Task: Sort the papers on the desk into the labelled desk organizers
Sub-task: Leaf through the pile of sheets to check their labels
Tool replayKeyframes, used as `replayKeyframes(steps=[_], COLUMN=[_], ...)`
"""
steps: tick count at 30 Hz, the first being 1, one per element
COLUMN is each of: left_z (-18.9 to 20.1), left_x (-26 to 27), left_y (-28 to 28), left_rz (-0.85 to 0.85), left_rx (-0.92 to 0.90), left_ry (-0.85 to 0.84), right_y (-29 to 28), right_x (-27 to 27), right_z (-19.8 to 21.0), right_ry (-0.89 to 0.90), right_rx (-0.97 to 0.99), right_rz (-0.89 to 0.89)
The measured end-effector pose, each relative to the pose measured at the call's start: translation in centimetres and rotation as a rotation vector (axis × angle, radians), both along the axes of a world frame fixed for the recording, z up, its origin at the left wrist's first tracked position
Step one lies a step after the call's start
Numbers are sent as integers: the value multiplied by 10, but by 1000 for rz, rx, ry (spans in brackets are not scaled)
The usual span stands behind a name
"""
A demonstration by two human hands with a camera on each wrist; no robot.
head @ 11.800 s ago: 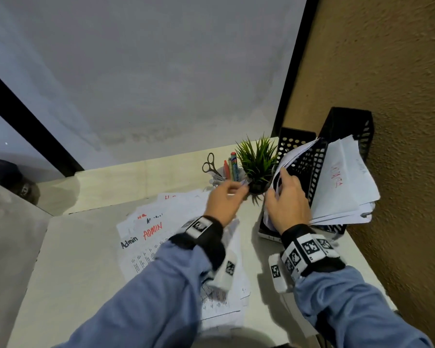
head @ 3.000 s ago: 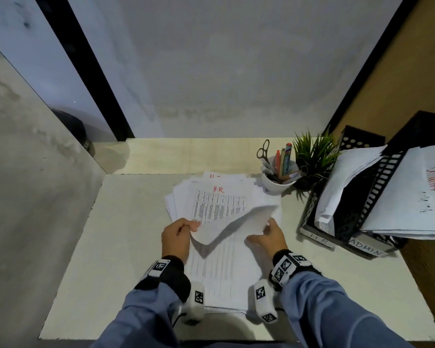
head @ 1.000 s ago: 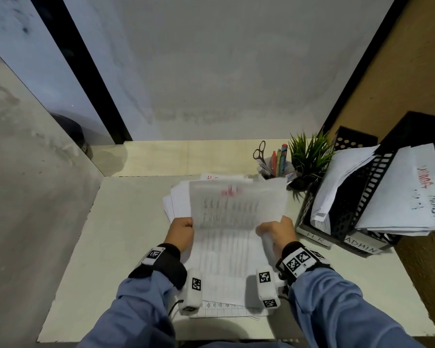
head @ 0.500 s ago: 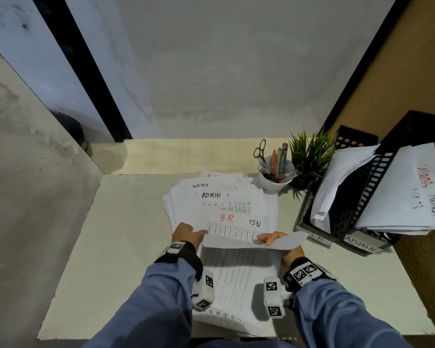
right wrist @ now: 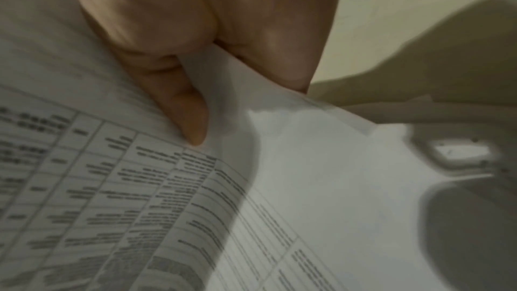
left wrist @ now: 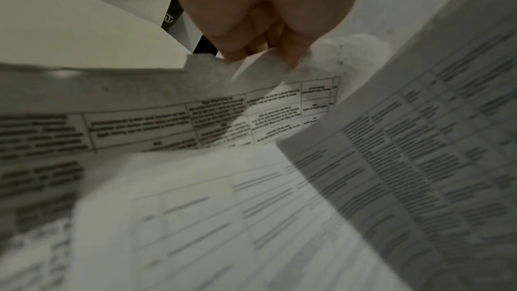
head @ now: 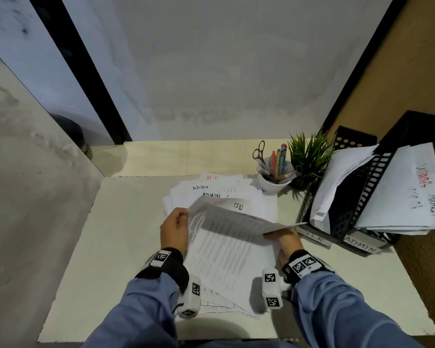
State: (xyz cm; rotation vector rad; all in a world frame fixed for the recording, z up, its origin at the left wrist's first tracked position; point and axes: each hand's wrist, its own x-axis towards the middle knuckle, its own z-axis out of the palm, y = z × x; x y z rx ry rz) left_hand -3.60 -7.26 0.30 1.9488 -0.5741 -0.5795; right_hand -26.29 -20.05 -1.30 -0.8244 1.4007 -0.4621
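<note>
Desk (head: 126, 247): 2 organizers (head: 362, 207); L grip (head: 173, 229), R grip (head: 285, 241) pinch 1 sheet (head: 236, 221).

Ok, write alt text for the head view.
Both hands, left hand and right hand, pinch a printed white sheet lifted over scattered white papers on a pale desk; black mesh organizers labelled HR and ADMIN stand right.

Long blue fabric sleeves (head: 324, 310) are worn; black wrist bands (head: 172, 266) are strapped on, and white camera blocks (head: 271, 288) printed with black square markers are fitted beneath.
</note>
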Motion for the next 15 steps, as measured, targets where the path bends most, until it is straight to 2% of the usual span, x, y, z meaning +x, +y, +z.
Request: replayKeyframes(steps=[2, 4, 8, 13, 15], left_z=[10, 17, 35, 72, 78], left_x=[-3, -5, -9, -26, -25], left_y=[-2, -5, -12, -15, -17], left_rz=[-28, -44, -66, -172, -147], left_rx=[-58, -116, -196, -244, -240], left_ry=[151, 289, 428, 360, 231], right_y=[-1, -2, -1, -7, -7], right_x=[6, 8, 15, 31, 37], right_z=[7, 3, 19, 54, 79], right_ry=[12, -68, -188, -289, -327], right_rx=[1, 14, -3, -166, -258], right_rz=[-60, -120, -163, -108, -52])
